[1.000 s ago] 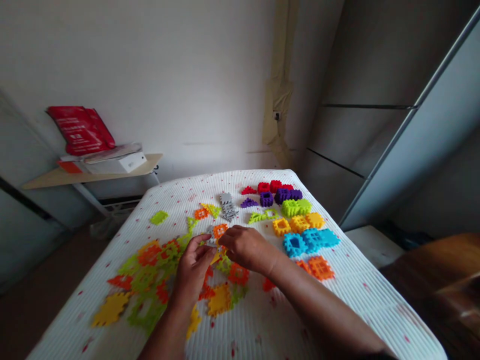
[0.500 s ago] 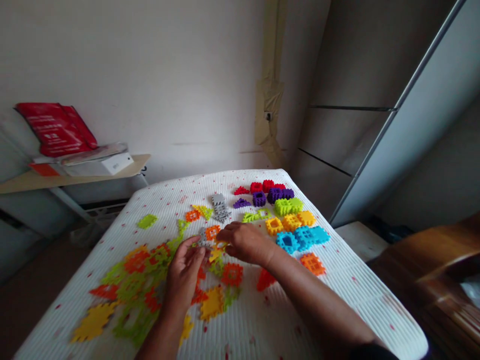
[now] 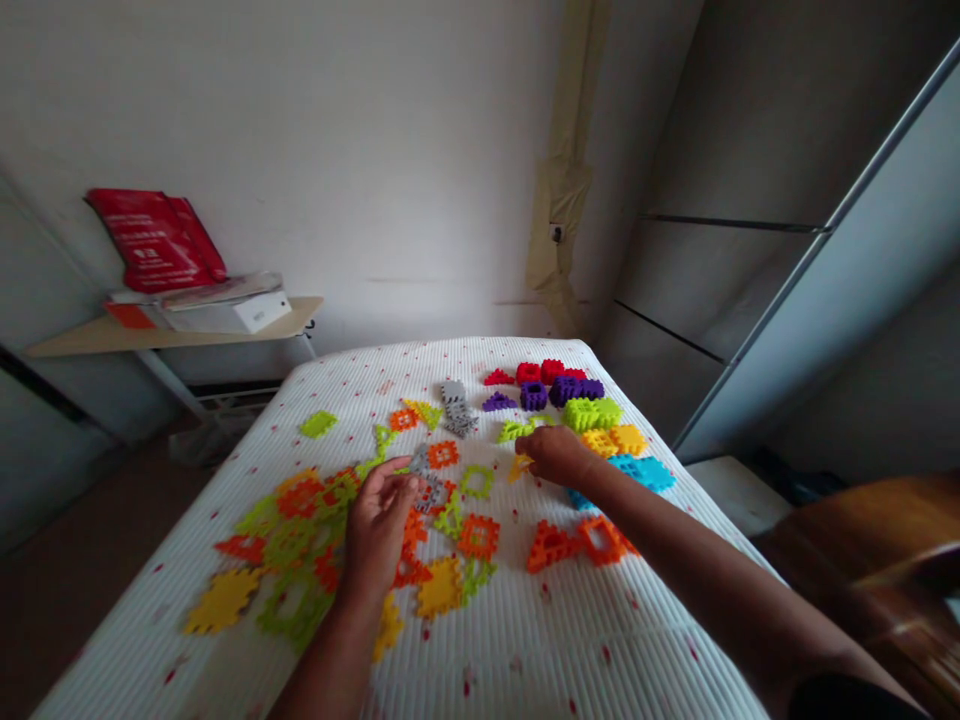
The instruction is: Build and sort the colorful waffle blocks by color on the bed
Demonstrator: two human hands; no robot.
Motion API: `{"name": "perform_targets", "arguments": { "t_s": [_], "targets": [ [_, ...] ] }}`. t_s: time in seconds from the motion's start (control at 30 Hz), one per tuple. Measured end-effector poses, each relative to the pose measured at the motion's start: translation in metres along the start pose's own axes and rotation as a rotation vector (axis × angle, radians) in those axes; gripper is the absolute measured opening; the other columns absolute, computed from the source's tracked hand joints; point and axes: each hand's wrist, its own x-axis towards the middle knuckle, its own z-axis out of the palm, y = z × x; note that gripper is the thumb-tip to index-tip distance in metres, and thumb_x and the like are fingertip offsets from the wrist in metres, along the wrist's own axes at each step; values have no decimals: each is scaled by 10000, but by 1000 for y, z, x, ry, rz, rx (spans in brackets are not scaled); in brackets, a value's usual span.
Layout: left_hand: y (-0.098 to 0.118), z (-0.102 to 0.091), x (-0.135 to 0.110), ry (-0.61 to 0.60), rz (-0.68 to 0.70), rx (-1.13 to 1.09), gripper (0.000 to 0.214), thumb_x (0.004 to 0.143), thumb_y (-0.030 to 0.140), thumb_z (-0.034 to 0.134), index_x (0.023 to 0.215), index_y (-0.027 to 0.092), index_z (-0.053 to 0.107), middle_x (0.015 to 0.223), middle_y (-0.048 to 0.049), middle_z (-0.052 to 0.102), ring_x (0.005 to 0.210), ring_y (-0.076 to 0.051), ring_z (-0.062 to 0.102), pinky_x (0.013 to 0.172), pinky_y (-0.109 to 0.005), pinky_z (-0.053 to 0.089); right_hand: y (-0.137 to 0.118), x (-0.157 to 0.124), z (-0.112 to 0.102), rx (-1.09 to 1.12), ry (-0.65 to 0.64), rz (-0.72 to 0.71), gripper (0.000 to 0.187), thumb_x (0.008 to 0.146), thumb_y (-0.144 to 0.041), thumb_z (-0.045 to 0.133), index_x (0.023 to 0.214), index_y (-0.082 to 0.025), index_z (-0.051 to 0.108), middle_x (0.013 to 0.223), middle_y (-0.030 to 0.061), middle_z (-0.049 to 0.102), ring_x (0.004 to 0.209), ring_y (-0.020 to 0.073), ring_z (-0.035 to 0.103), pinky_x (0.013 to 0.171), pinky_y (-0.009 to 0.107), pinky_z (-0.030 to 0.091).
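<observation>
My left hand [image 3: 379,522] pinches a grey plastic waffle-block piece [image 3: 419,462] above a loose spread of orange, lime and yellow pieces [image 3: 300,560]. Another grey piece [image 3: 431,495] lies just below it. My right hand [image 3: 551,455] is farther right, with a small yellow piece [image 3: 518,467] at its fingertips. It hovers next to sorted rows of lime [image 3: 592,413], yellow [image 3: 628,439] and blue blocks [image 3: 646,474]. The hand partly hides the blue ones. Orange pieces [image 3: 577,540] lie below my right forearm.
All the pieces lie on a white ribbed, red-flecked cover [image 3: 570,640] on a bed or table. Red [image 3: 529,373] and purple blocks [image 3: 533,396] stand at its far end. Behind it are a wall shelf [image 3: 172,335] with a red bag [image 3: 154,240], and a pale wardrobe door [image 3: 877,270].
My right hand has moved right from the middle of the pieces, with a yellow piece now at its fingertips. My left hand stays close to its earlier place. The view has shifted slightly.
</observation>
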Motion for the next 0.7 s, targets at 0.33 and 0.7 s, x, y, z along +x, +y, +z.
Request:
{"name": "perform_targets", "arguments": {
  "t_s": [0.33, 0.7],
  "targets": [
    [1, -14, 6, 113, 50, 34, 383, 694, 403, 642, 998, 177, 591, 806, -35, 666, 772, -167, 629, 716, -265, 491, -7, 8, 12, -111, -57, -37, 241, 823, -113, 486, 997, -143, 650, 897, 155, 693, 849, 262, 669, 691, 344, 498],
    [4, -61, 5, 65, 256, 601, 197, 716, 321, 548, 804, 195, 672, 823, -45, 680, 785, -196, 612, 758, -315, 474, -17, -4, -22, -68, 40, 0, 285, 813, -121, 490, 1066, -154, 618, 1011, 133, 683, 906, 266, 654, 691, 341, 494]
  ]
}}
